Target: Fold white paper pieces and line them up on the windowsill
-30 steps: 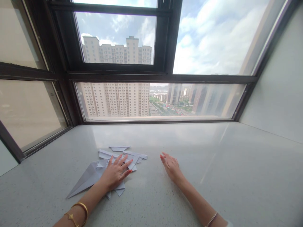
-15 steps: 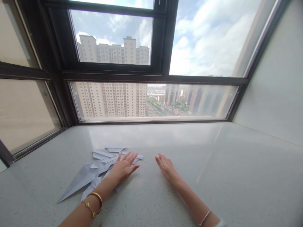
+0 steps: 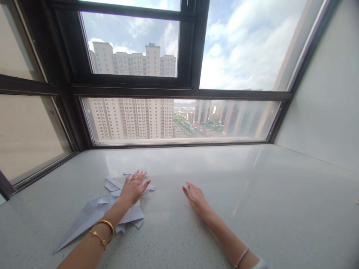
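My left hand point(image 3: 133, 190) lies over a loose heap of folded white paper pieces, its fingers spread and its palm down on some of them. Beneath and around it are a long pointed paper piece point(image 3: 82, 218) at the left, a flat folded piece point(image 3: 113, 184) behind, and a squarish folded piece point(image 3: 136, 215) at the near right of the heap. Parts of the papers are hidden under my hand and forearm. My right hand point(image 3: 196, 198) rests on its side on the sill, apart from the papers, with fingers extended and holding nothing.
The pale speckled stone sill point(image 3: 266, 209) spreads out on both sides of my hands. A dark window frame point(image 3: 179, 145) borders it at the back, and a white wall point(image 3: 322, 112) stands at the right. A small object point(image 3: 357, 201) shows at the right edge, too little to name.
My left hand has moved left, and the paper pieces under it have slid left with it. The right hand stays almost where it was.
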Tool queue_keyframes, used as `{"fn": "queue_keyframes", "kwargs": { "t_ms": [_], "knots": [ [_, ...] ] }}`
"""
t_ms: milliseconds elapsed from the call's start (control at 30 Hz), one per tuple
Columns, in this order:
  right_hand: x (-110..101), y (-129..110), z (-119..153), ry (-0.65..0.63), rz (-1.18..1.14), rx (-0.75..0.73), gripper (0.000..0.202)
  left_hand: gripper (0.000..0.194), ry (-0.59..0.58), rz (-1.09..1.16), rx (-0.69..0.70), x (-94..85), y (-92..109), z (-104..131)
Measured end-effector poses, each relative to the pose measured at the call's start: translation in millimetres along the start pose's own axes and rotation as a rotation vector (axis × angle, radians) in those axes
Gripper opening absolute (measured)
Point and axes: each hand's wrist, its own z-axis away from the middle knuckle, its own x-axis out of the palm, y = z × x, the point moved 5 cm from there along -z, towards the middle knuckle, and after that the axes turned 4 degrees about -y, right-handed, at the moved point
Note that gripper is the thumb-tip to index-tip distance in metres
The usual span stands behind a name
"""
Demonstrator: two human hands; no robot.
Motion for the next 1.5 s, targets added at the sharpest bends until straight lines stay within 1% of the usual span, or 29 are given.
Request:
{"fn": "queue_keyframes", "kwargs": {
  "t_ms": [100,167,267,333,367,433,467,533,600,667,767,833,933,1033,1100,1133,1200,1300,1433,1500],
  "knots": [
    [-2,0,0,0.003,0.002,-0.012,0.046,0.044,-0.067,0.003,-0.057,10.1,-8,-3],
    [-3,0,0,0.006,0.003,-0.015,0.045,0.047,-0.101,0.001,-0.116,12.7,-17,0],
    [-2,-1,0,0.007,0.003,-0.016,0.045,0.053,-0.119,-0.007,-0.211,7.3,-27,8],
    [-2,-1,0,0.005,0.004,-0.017,0.045,0.055,-0.11,-0.005,-0.232,0.7,-26,16],
    [-2,-1,0,0.002,0.004,-0.019,0.046,0.055,-0.099,0.0,-0.212,-2.0,-22,20],
    [-1,-1,0,-0.003,0.007,-0.024,0.046,0.053,-0.075,0.007,-0.121,-4.0,-10,31],
    [-1,-1,1,-0.005,0.009,-0.027,0.046,0.052,-0.072,0.002,-0.067,-2.5,-3,37],
    [-1,-1,1,-0.007,0.014,-0.033,0.045,0.049,-0.072,-0.028,-0.011,4.2,4,47],
    [-1,-1,1,-0.01,0.021,-0.039,0.046,0.046,-0.065,-0.078,0.003,11.6,4,53],
    [-1,-1,1,-0.014,0.028,-0.042,0.046,0.045,-0.047,-0.122,-0.008,15.1,-1,55],
    [-1,-2,1,-0.015,0.035,-0.039,0.045,0.046,0.02,-0.143,-0.032,7.2,-5,53],
    [0,-2,1,-0.014,0.034,-0.037,0.046,0.047,0.068,-0.11,-0.017,-3.4,4,52],
    [0,-2,2,-0.015,0.025,-0.035,0.047,0.053,0.051,0.016,0.093,-12.3,34,55],
    [-3,-3,2,-0.02,0.018,-0.04,0.046,0.051,-0.016,0.153,0.247,-8.4,68,64],
    [-6,-6,3,-0.023,0.012,-0.052,0.046,0.051,-0.068,0.208,0.319,-0.1,84,69],
    [-8,-8,4,-0.024,0.006,-0.066,0.046,0.052,-0.091,0.226,0.335,4.5,88,71],
    [-10,-14,5,-0.02,-0.018,-0.119,0.046,0.052,-0.123,0.255,0.341,12.4,92,73],
    [-7,-23,9,-0.038,-0.045,-0.206,0.046,0.051,-0.154,0.297,0.339,18.0,89,75],
    [5,-27,15,-0.151,0.006,-0.214,0.051,0.05,-0.213,0.334,0.344,20.2,86,78],
    [7,-28,16,-0.175,0.007,-0.225,0.052,0.05,-0.211,0.363,0.346,20.4,85,79]
  ]
}}
